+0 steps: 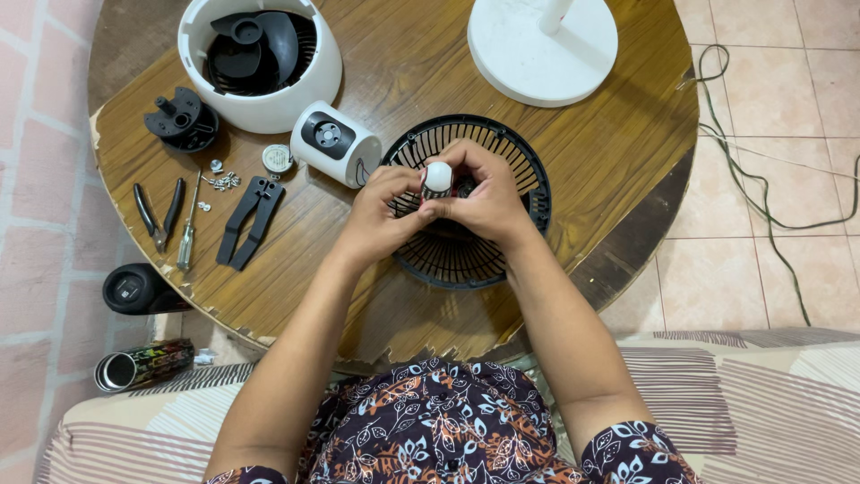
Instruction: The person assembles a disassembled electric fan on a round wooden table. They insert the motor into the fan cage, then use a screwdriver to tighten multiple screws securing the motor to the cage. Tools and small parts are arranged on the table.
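Both hands meet over a black round fan grille (502, 152) lying on a round wooden table (591, 152). My left hand (381, 215) and my right hand (484, 197) together pinch a small white rounded part (438, 177) with a dark body below it. The lower end of that part is hidden by my fingers. A white motor housing with a black face (333, 143) lies just left of the grille.
A white fan shell with a black blade inside (260, 58) and a black cap (182, 119) sit at the far left. Pliers (158, 213), a screwdriver (188, 237), a black bracket (251, 220) and loose screws (222, 181) lie nearby. A white round base (542, 45) stands at the back.
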